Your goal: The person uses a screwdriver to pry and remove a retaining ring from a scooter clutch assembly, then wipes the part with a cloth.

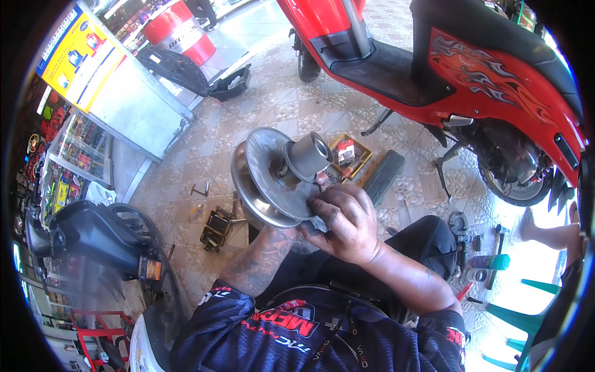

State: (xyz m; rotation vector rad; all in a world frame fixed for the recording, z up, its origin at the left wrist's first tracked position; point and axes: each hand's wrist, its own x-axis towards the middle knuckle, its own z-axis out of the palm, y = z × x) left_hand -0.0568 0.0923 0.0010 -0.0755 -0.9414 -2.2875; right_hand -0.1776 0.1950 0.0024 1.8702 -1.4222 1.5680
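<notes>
Working above a patterned stone-and-tile floor (260, 105), we are apparently inspecting a grey metal twin-disc pulley (266, 161), holding it aloft. Our right hand (347, 220) is gripping its lower-right edge; the discs are hiding our left hand, its grip unclear. The next move is probably calling for steady support.

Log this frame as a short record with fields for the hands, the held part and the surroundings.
Held part: metal pulley with a wide disc and a protruding collar
Right hand: hand at the disc's lower right edge, fingers bent
Left hand: hidden behind the pulley; forearm visible
Vehicle: red scooter with flame graphics, upper right
Floor items: red-and-white box, long dark case, teal can
Background: red-and-white drum, upper left
</notes>
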